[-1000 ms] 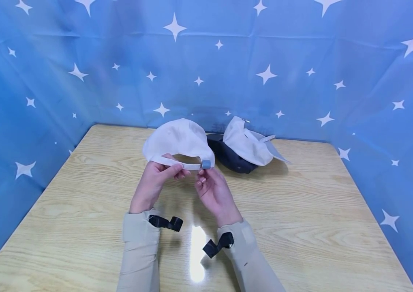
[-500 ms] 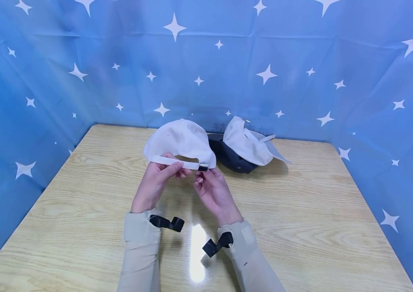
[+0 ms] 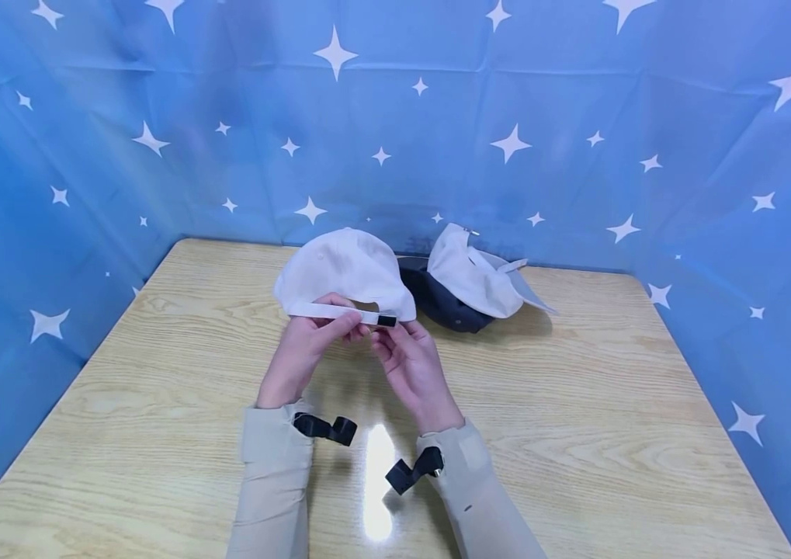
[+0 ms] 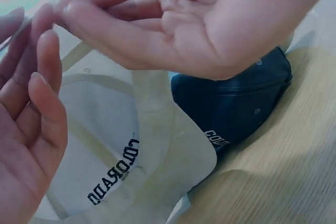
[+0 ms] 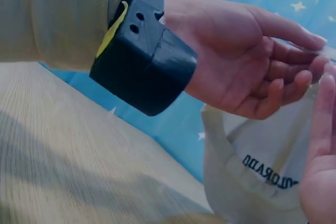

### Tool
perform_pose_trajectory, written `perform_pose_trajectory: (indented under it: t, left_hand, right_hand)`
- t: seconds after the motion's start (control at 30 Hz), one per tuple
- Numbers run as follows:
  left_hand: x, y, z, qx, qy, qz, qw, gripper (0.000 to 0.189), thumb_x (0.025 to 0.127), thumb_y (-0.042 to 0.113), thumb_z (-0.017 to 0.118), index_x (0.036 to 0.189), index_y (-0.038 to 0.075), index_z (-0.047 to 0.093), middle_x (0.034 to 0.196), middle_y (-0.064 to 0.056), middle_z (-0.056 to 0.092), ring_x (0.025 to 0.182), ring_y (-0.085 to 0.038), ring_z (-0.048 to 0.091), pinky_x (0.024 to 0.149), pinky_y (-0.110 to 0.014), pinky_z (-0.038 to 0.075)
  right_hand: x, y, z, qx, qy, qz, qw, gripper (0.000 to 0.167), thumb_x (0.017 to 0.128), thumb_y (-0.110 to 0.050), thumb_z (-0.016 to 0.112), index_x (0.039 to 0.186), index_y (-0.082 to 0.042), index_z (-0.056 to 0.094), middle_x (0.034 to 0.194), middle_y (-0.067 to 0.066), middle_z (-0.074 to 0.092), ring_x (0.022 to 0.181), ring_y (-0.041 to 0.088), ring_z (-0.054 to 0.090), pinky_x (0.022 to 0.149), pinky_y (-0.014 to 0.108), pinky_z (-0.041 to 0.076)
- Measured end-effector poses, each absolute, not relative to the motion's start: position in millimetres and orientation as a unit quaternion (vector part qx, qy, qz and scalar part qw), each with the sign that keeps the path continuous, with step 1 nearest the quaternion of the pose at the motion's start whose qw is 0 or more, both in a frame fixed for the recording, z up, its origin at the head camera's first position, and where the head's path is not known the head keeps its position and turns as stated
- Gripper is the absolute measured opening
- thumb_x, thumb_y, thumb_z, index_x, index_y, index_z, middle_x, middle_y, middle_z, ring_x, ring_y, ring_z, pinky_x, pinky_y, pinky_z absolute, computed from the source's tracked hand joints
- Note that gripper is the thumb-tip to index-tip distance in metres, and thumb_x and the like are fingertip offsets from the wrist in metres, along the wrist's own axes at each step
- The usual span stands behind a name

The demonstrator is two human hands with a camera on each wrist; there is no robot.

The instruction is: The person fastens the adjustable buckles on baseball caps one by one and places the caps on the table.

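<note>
Gripping the strap [image 3: 317,310] of the white cap [image 3: 342,268] at mid-frame, the left hand [image 3: 300,351] curled its fingers; the right hand [image 3: 416,369] pinched near the black end [image 3: 387,321]. Right of centre, a pale cap [image 3: 472,276] leaned on a dark cap [image 3: 445,304].

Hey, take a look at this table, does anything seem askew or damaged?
Slightly askew: right of the white cap, another pale cap lies tilted, overlapping the dark cap instead of sitting level. Its strap sticks out and looks unfastened. I see no plain damage.
</note>
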State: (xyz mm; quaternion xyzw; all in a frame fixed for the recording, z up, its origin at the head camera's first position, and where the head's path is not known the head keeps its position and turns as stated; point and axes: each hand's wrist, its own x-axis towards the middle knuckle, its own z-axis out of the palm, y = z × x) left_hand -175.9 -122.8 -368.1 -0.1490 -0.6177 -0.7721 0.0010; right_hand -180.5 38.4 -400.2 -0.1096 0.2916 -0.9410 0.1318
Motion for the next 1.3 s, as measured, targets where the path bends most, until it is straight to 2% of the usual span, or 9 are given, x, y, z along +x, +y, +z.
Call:
perform_pose_trajectory:
  t: [0.2, 0.4, 0.8, 1.07, 1.3]
  left_hand:
    - [-176.6, -117.9, -368.2, -0.140, -0.627, -0.766, 0.010, 0.022, 0.082, 0.018, 0.066, 0.087, -0.001, 0.057, 0.080, -0.014, 0.059, 0.071, -0.024, 0.055, 0.062, -0.027, 0.045]
    - [-177.0, -115.4, -368.8, -0.140, -0.625, -0.768, 0.019, 0.023, 0.081, 0.020, 0.066, 0.085, -0.002, 0.058, 0.079, -0.013, 0.059, 0.071, -0.025, 0.054, 0.064, -0.029, 0.044]
    - [-177.2, -115.1, -370.5, -0.138, -0.650, -0.747, 0.005, 0.025, 0.080, 0.024, 0.067, 0.085, 0.001, 0.060, 0.081, -0.013, 0.058, 0.074, -0.026, 0.052, 0.063, -0.028, 0.043]
    - [-176.9, -112.2, -367.0, -0.135, -0.676, -0.724, 0.024, 0.026, 0.080, 0.027, 0.068, 0.079, 0.003, 0.057, 0.076, -0.010, 0.055, 0.070, -0.024, 0.048, 0.061, -0.027, 0.039]
    - [-175.3, -110.6, -365.6, -0.136, -0.672, -0.728, 0.019, 0.025, 0.079, 0.026, 0.068, 0.078, 0.003, 0.057, 0.077, -0.011, 0.055, 0.070, -0.023, 0.049, 0.061, -0.027, 0.040]
  right_hand:
    - [-180.5, 37.5, -399.4, -0.123, 0.282, -0.945, 0.112, 0.015, 0.091, 0.000, 0.046, 0.094, -0.003, 0.060, 0.086, 0.008, 0.064, 0.073, 0.014, 0.062, 0.067, 0.020, 0.050]
    - [-180.1, 36.3, -399.1, -0.122, 0.283, -0.946, 0.095, 0.009, 0.085, -0.003, 0.058, 0.092, -0.004, 0.063, 0.085, 0.008, 0.065, 0.073, 0.014, 0.063, 0.066, 0.018, 0.050]
    - [-180.1, 35.0, -397.2, -0.121, 0.310, -0.942, 0.038, 0.010, 0.083, -0.001, 0.060, 0.092, -0.001, 0.063, 0.084, 0.010, 0.062, 0.071, 0.015, 0.063, 0.067, 0.022, 0.051]
    - [-180.0, 33.9, -395.9, -0.128, 0.342, -0.931, 0.013, 0.010, 0.084, 0.002, 0.059, 0.092, 0.000, 0.063, 0.085, 0.011, 0.062, 0.071, 0.017, 0.062, 0.069, 0.025, 0.051]
    - [-177.8, 32.3, -395.1, -0.116, 0.381, -0.917, -0.020, 0.011, 0.084, -0.001, 0.060, 0.094, -0.001, 0.062, 0.085, 0.009, 0.060, 0.070, 0.016, 0.059, 0.068, 0.025, 0.050]
